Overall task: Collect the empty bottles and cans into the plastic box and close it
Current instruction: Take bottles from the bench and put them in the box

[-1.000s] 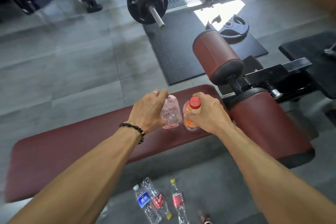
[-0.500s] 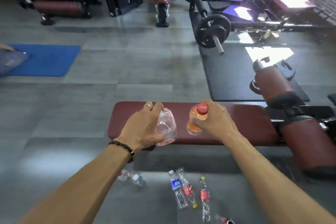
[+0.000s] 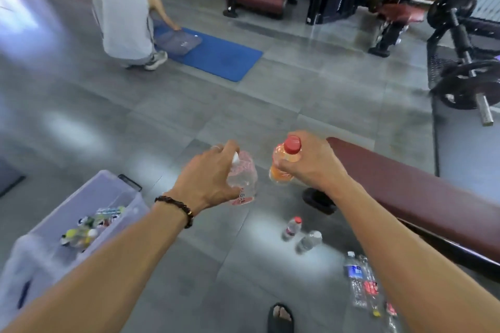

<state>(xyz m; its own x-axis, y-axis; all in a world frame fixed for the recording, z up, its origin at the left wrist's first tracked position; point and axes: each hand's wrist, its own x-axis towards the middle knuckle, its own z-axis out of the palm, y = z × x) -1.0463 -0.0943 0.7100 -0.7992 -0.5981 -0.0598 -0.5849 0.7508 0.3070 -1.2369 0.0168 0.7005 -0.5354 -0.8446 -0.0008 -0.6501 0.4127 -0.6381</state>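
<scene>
Plastic box (image 3: 89, 197) sits open on the floor at lower left, partly filled with cans and bottles, lid not yet on; I judge the task roughly midway. My left hand (image 3: 208, 178) grips a crumpled clear bottle (image 3: 243, 184) and my right hand (image 3: 311, 162) a red-capped orange bottle (image 3: 284, 162), both in the air right of the box. Several small bottles (image 3: 357, 281) remain on the floor beside the maroon desk (image 3: 419, 197).

Gym floor (image 3: 270, 116) of large grey tiles, glossy, with pale light patches. Blue mat (image 3: 216, 58) lies far left-centre; a person (image 3: 125, 16) in a grey top crouches at its edge. Maroon padded bench (image 3: 411, 194) at right. Loaded barbell (image 3: 465, 62) on black rubber matting, far right. Dark machines with maroon pads along the back.
</scene>
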